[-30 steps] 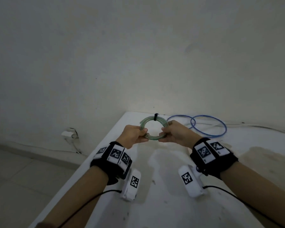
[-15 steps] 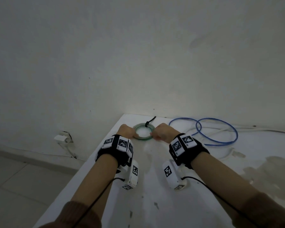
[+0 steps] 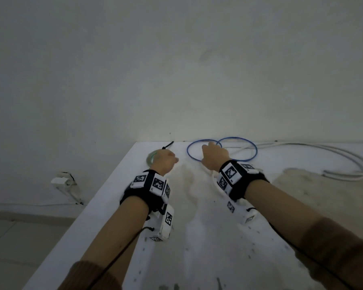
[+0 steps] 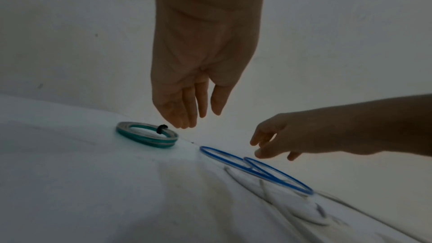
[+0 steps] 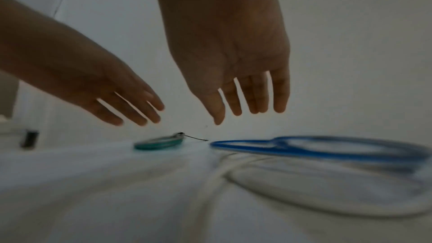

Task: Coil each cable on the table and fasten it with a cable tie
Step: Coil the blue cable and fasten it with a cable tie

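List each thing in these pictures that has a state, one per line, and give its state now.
green cable: coiled, tied, lying flat on the table, not held.
cable tie: fastened round the green coil, tail sticking out.
blue cable: loose loops on the table, untied.
white cable: loose on the table, untied.
left hand: open, empty, above the green coil.
right hand: open, empty, above the blue loops.
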